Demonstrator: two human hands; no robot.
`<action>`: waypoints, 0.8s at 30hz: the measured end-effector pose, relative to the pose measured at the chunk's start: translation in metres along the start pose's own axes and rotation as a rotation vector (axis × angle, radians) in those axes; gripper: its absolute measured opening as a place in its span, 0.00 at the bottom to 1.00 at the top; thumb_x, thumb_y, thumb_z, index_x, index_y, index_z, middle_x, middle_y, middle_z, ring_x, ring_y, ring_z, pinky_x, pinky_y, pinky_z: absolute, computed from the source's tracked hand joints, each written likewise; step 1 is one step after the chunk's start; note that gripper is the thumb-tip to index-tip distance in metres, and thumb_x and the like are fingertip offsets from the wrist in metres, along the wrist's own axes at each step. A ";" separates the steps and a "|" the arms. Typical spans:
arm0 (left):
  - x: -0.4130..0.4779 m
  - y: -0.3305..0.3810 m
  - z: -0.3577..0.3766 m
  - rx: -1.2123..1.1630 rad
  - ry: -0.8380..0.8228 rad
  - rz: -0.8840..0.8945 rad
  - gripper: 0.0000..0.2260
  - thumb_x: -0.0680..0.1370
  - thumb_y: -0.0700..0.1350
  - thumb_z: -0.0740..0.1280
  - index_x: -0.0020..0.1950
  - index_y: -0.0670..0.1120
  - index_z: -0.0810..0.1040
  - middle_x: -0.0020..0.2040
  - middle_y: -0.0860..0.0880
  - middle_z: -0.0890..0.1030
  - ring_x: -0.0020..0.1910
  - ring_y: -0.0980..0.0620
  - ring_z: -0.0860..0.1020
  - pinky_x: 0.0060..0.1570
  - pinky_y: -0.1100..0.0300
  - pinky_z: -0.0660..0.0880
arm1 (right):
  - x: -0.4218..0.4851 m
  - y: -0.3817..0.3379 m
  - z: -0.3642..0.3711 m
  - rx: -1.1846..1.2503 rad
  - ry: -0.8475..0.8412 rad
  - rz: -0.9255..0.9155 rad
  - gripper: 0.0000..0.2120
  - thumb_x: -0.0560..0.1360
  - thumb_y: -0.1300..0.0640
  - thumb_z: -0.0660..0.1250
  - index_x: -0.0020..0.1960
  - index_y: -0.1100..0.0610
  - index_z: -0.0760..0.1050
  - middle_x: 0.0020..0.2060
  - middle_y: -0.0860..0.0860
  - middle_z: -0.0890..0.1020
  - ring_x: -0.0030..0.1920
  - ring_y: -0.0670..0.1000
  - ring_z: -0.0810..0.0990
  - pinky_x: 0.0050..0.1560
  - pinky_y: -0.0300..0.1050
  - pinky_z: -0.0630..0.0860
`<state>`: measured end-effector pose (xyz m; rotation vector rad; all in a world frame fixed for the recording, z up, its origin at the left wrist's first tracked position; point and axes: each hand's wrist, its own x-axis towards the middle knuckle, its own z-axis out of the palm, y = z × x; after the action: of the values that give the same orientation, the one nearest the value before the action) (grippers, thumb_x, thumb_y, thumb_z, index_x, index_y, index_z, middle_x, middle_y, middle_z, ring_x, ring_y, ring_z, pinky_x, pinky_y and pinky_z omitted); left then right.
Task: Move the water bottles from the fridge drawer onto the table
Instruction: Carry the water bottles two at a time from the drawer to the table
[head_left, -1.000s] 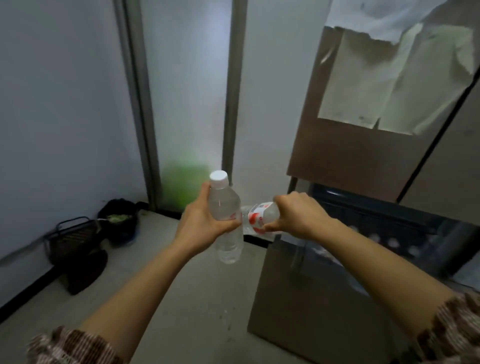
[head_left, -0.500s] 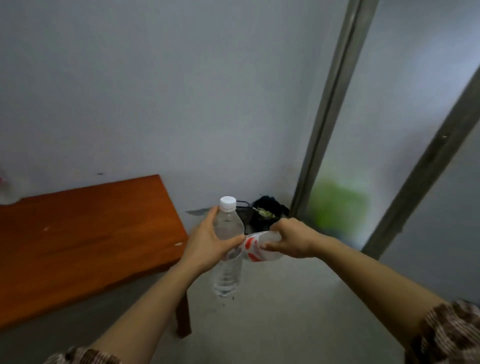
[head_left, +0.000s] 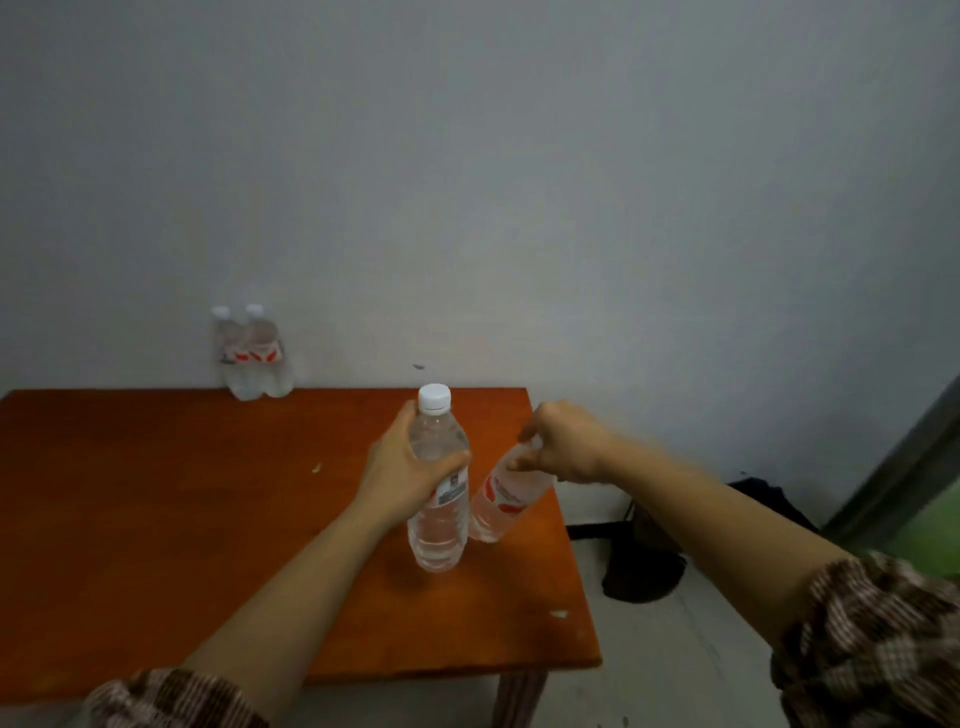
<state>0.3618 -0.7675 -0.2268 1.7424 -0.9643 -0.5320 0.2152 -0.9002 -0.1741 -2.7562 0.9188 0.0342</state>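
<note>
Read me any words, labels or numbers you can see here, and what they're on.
Nothing can be read.
upright bottle in left hand: grey-and-white label, print blurred.
tilted bottle in right hand: red-and-white label, blurred.
far bottles: red-and-white labels, too small.

A plain, sparsely furnished room, more like a home or small lodging than a shop or lab. The wall (head_left: 519, 182) is bare and painted a flat pale grey, and the floor (head_left: 691, 665) is pale and hard. A simple orange-brown wooden worktop (head_left: 156, 519) stands pushed against that wall, with two water bottles (head_left: 254, 358) at its back edge. A dark bag (head_left: 644, 571) slumps on the floor beside it. At the far right is a metal door frame (head_left: 893, 467) with a blur of green past it.
</note>
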 end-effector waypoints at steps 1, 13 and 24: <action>0.012 -0.005 -0.010 -0.009 0.020 -0.008 0.23 0.69 0.50 0.76 0.59 0.57 0.71 0.56 0.55 0.80 0.56 0.50 0.79 0.55 0.47 0.78 | 0.020 -0.005 0.001 -0.012 0.006 -0.016 0.22 0.74 0.48 0.70 0.62 0.62 0.78 0.58 0.57 0.81 0.51 0.54 0.81 0.45 0.43 0.76; 0.163 -0.106 -0.117 0.342 0.052 -0.040 0.17 0.71 0.54 0.74 0.57 0.50 0.78 0.54 0.52 0.72 0.57 0.53 0.70 0.55 0.59 0.69 | 0.211 -0.083 0.033 0.137 -0.009 -0.055 0.19 0.73 0.53 0.73 0.61 0.60 0.77 0.58 0.56 0.80 0.56 0.55 0.79 0.50 0.45 0.78; 0.328 -0.151 -0.225 0.499 -0.125 0.097 0.08 0.73 0.50 0.70 0.45 0.47 0.77 0.43 0.50 0.81 0.43 0.51 0.78 0.39 0.58 0.71 | 0.375 -0.145 0.052 0.158 0.001 0.043 0.22 0.73 0.55 0.71 0.65 0.58 0.74 0.62 0.54 0.77 0.62 0.55 0.75 0.62 0.47 0.73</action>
<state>0.7708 -0.8824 -0.2525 2.1040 -1.3477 -0.3579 0.6048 -0.9970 -0.2299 -2.5921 0.9391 -0.0309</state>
